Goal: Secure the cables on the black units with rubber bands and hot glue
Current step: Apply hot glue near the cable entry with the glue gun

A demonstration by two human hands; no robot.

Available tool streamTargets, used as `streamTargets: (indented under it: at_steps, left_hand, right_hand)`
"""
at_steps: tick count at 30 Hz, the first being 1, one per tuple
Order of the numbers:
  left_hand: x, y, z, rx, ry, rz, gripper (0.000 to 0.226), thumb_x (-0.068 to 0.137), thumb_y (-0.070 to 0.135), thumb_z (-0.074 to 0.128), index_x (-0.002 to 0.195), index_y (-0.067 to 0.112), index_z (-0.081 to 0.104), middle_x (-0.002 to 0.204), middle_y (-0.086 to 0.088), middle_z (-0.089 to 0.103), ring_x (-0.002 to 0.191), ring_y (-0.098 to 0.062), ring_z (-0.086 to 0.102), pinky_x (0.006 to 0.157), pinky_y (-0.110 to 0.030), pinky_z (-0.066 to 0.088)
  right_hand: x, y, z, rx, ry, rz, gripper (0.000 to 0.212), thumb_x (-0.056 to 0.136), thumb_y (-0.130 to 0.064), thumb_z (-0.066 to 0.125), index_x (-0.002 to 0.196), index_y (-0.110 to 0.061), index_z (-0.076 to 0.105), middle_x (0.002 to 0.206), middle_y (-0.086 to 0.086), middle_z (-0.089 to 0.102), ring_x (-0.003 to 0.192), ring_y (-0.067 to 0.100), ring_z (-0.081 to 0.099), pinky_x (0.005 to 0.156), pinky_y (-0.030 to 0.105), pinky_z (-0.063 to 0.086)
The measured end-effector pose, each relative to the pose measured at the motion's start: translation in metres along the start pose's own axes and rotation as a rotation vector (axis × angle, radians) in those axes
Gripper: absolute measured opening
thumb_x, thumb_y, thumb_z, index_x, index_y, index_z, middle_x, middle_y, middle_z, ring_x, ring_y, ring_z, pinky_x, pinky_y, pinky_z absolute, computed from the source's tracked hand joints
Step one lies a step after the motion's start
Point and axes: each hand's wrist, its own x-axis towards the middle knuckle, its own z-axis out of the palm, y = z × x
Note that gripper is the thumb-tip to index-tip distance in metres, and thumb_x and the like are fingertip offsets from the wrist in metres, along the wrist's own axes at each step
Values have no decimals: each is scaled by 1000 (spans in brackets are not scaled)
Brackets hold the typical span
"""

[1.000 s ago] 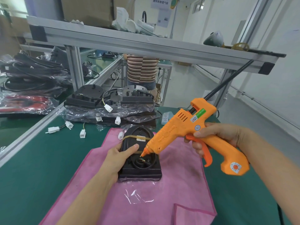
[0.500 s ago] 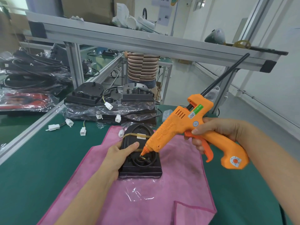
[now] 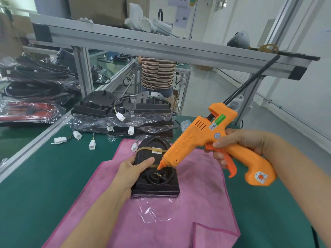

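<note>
Left hand (image 3: pixel 131 173) clamps black unit (image 3: pixel 155 183) steady on the pink cloth (image 3: pixel 197 203) so right hand (image 3: pixel 238 145), grip closed on glue gun (image 3: pixel 206 138), aims nozzle at coiled cable (image 3: pixel 159 176).

green-topped workbench (image 3: pixel 35 185) under an aluminium shelf frame (image 3: pixel 161 49), white walls (image 3: pixel 295 59), pale floor (image 3: pixel 295 126)

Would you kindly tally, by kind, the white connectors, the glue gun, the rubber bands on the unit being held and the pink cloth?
White connectors: 7, for example and
Orange glue gun: 1
Rubber bands on the held black unit: 2, upper and lower
Pink cloth: 1
Total: 11
</note>
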Motion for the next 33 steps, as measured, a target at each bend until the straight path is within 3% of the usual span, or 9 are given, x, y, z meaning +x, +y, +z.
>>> streamTargets:
  at_steps: [6, 16, 22, 33]
  left_hand:
    - [-1, 1, -1, 4, 6, -3, 27, 78, 18, 78, 102, 8, 70, 83, -20, 74, 67, -31, 72, 56, -36, 58]
    - [0, 1, -1, 11, 10, -17, 31, 77, 19, 79, 104, 7, 70, 85, -21, 74, 72, -34, 72, 65, -42, 60]
    - [0, 1, 0, -2, 13, -19, 30, 77, 17, 79, 103, 6, 69, 86, -21, 74, 75, -36, 72, 73, -48, 60]
    - [2, 0, 0, 1, 9, -25, 36, 74, 20, 80, 105, 6, 68, 87, -22, 74, 79, -39, 72, 76, -54, 58]
  right_hand:
    - [4, -2, 4, -37, -51, -1, 33, 80, -21, 75, 106, -4, 64, 84, 18, 55, 70, 26, 58, 73, 42, 51]
    - [1, -12, 9, -84, -73, -5, 36, 81, -20, 74, 109, -1, 61, 76, 15, 59, 68, 26, 60, 70, 39, 53]
    - [-6, -15, 11, -62, -54, 5, 28, 80, -17, 71, 104, -3, 65, 73, 15, 57, 65, 25, 59, 68, 37, 54]
    - [-15, -17, 12, -52, -57, 18, 34, 78, -14, 71, 105, 2, 60, 70, 15, 57, 63, 25, 60, 64, 35, 54]
